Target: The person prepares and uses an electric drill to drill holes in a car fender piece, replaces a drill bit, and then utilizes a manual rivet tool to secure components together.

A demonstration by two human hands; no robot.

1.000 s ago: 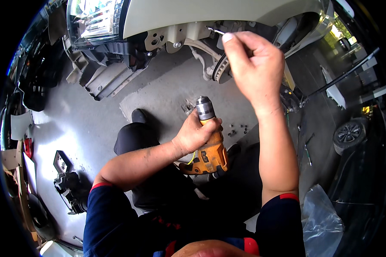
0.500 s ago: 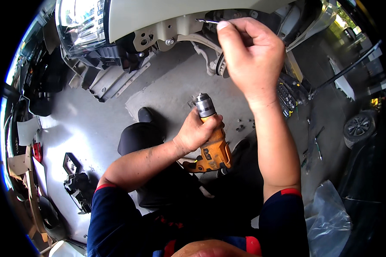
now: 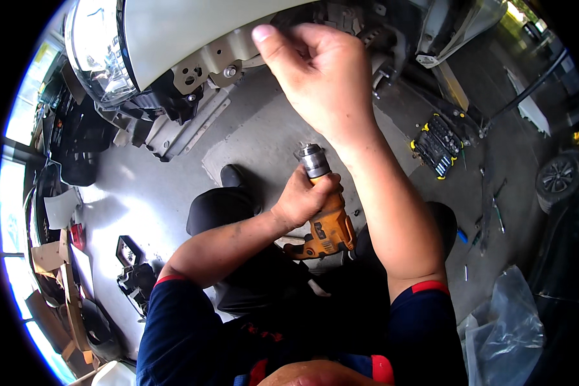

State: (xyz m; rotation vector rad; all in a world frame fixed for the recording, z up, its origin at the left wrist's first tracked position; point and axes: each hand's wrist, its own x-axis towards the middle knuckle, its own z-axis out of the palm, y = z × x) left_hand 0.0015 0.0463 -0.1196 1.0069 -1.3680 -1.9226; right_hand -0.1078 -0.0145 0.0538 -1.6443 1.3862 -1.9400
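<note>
My left hand is closed round an orange-yellow power drill just behind its silver chuck, which points away from me. Farther ahead, my right hand is raised in front of a light-coloured car body panel, its thumb and fingers pinched together. The slim drill bit that showed in this pinch a moment ago is hidden or too blurred to see now. Beyond the right hand are a metal bracket with holes and a bolt under the panel edge.
A headlight sits at the far left of the panel. On the floor to the right lie an open tool case, a wheel, loose tools and clear plastic sheeting. Black parts and cardboard lie left.
My right hand has moved left across the panel edge, and the bit in its pinch no longer shows. The view has shifted, bringing the tool case into fuller sight. My left hand still grips the drill.
</note>
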